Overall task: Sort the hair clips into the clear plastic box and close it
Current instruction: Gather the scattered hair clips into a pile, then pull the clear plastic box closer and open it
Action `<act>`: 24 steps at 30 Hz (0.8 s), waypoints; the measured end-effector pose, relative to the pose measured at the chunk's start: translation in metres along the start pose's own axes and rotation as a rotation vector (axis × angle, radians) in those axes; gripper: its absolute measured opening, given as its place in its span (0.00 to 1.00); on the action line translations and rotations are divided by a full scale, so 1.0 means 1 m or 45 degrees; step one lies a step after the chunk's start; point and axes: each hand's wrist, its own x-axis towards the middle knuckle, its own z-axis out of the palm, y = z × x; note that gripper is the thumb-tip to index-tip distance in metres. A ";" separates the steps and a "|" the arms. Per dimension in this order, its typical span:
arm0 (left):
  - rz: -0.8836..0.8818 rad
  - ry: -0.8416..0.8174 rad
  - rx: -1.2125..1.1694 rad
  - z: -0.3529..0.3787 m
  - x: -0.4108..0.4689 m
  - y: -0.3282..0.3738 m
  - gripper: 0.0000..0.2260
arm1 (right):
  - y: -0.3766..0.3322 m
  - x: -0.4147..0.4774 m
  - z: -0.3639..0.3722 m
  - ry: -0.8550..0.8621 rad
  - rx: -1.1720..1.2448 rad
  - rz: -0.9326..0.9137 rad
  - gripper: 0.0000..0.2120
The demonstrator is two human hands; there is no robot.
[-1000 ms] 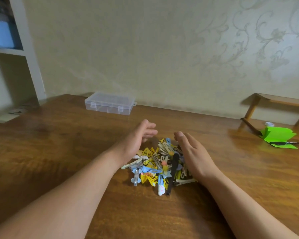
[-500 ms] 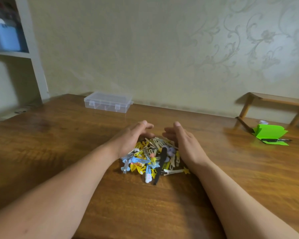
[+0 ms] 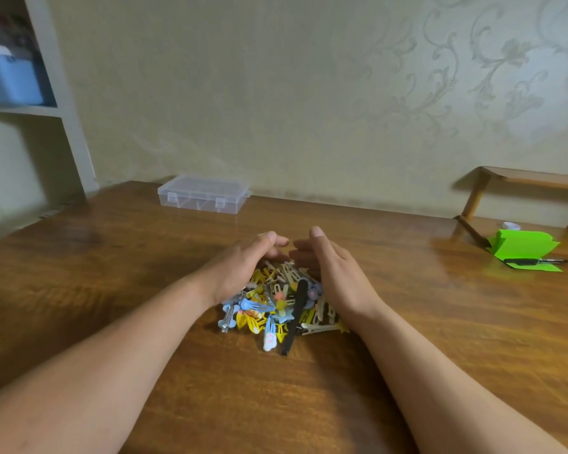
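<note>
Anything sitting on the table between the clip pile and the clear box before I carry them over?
Nothing visible does: bare table runs from the hair clips to the clear plastic box. The left hand and right hand cup the pile. The box's lid looks shut, though.

The left hand and the right hand, held apart on either side of the pile of hair clips a second ago, have been brought in against it. Their fingertips are now almost met behind it. The pile has been gathered tighter.
</note>
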 end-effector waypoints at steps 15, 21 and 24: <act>0.053 0.284 -0.154 -0.031 0.024 -0.009 0.25 | -0.025 0.025 0.001 0.271 -0.030 0.100 0.24; -0.168 0.633 -0.099 -0.093 0.073 -0.052 0.19 | -0.024 0.116 0.044 -0.120 -0.420 0.025 0.20; -0.231 0.839 -0.026 -0.130 0.097 -0.079 0.20 | -0.013 0.157 0.073 -0.260 -0.440 0.074 0.29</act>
